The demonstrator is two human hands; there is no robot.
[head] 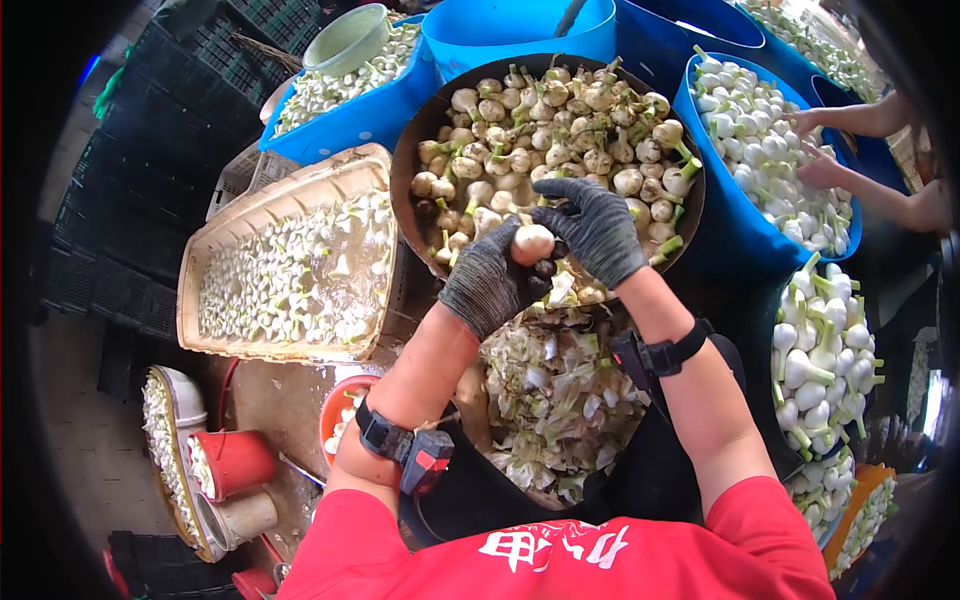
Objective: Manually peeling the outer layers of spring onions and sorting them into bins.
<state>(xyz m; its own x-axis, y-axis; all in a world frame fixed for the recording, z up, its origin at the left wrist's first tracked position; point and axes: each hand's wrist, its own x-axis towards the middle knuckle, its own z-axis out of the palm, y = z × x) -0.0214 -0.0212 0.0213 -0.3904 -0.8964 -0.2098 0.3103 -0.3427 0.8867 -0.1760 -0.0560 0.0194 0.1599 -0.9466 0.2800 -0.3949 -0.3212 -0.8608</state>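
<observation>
My left hand (491,276), in a dark grey knit glove, holds a pale garlic bulb (533,244) between thumb and dark-tipped fingers. Close by on the right is my right hand (592,229), gloved alike, its fingers curved and apart above the bulb; nothing shows in its grasp. Both are over the near side of a large round tub (397,176) of soil-stained garlic bulbs (555,94) with cut green stems, some lying in murky water. Below my hands, a heap of peeled garlic skins (555,397) lies between my legs.
Left stands a cream plastic tub (187,285) of small garlic in water. Blue tubs (750,206) of white garlic line the back and right; another person's hands (817,146) reach into one. A red bucket (244,465) stands lower left, and trimmed garlic bulbs (821,360) are piled at right.
</observation>
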